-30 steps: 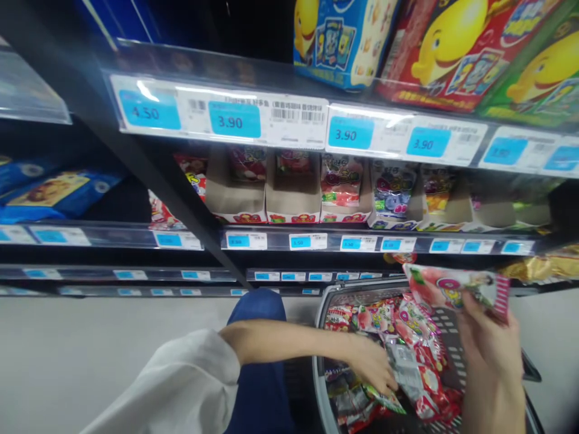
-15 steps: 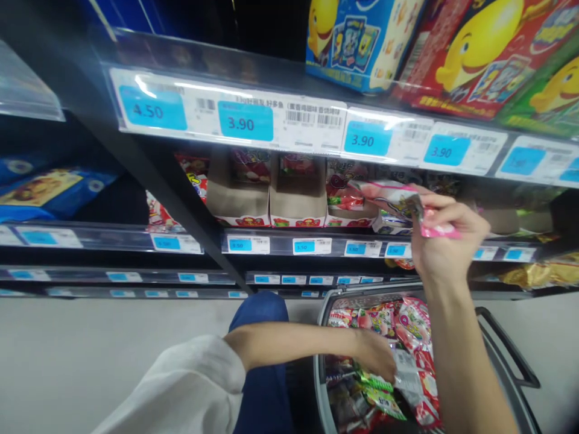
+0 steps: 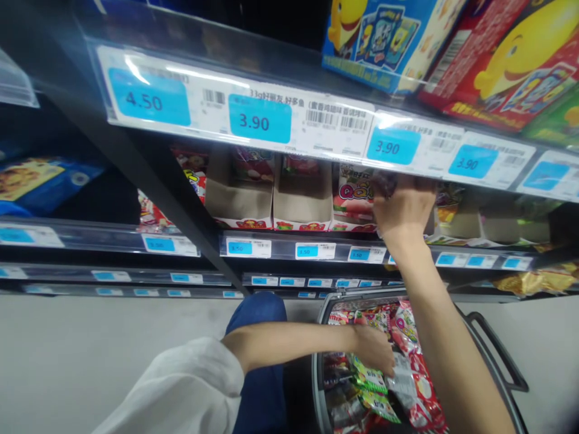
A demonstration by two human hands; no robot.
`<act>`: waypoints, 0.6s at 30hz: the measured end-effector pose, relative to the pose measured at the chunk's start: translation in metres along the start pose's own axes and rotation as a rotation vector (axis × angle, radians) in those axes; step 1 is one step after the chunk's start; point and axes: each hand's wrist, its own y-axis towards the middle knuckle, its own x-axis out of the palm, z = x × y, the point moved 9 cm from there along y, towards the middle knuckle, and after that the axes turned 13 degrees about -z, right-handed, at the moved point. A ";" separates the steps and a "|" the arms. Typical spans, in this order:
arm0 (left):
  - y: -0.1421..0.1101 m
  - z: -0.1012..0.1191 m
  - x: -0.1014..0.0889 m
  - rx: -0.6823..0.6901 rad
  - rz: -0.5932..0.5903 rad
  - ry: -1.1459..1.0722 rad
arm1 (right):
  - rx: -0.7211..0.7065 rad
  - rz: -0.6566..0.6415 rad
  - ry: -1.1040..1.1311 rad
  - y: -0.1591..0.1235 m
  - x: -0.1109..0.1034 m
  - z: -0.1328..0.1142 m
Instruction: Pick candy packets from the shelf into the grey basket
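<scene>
My right hand [image 3: 404,208] reaches into the shelf, over a carton just right of the one with a pink candy bag [image 3: 353,196] standing in it. Its fingers are mostly hidden behind the back of the hand and the shelf edge; a dark, shiny wrapper shows by the fingertips. Low in the basket [image 3: 318,374], my left hand [image 3: 374,348] is closed, its fingers curled down among the bags. Green candy bags [image 3: 370,378] lie right below it, and a silver-backed bag [image 3: 402,377] touches its fingertips. What it grips is hidden.
Left of the pink bag stand two open cartons [image 3: 302,202] with bags at their backs. A price-tag rail [image 3: 253,117] overhangs this shelf, with boxed snacks [image 3: 384,45] above. A dark upright post [image 3: 158,187] divides the shelves. The basket's handle [image 3: 500,349] sticks out right.
My right hand has moved from in front of the shelf into it, and the pink bag it held no longer shows in it. The left hand stays in the basket. The view has shifted slightly.
</scene>
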 end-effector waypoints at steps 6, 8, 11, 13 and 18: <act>0.001 -0.002 0.008 -0.008 -0.018 0.056 | 0.065 -0.477 -0.516 -0.008 0.038 -0.015; 0.001 -0.002 0.010 -0.009 -0.032 0.047 | 0.061 -0.518 -0.535 -0.006 0.040 -0.015; 0.000 -0.002 0.010 -0.020 -0.048 0.039 | 0.072 -0.588 -0.599 -0.004 0.044 -0.014; 0.000 -0.003 0.009 -0.016 -0.054 0.041 | 0.066 -0.644 -0.600 -0.004 0.048 -0.015; -0.002 -0.013 0.009 -0.032 -0.058 0.044 | 0.059 -0.783 -0.533 -0.006 0.058 -0.015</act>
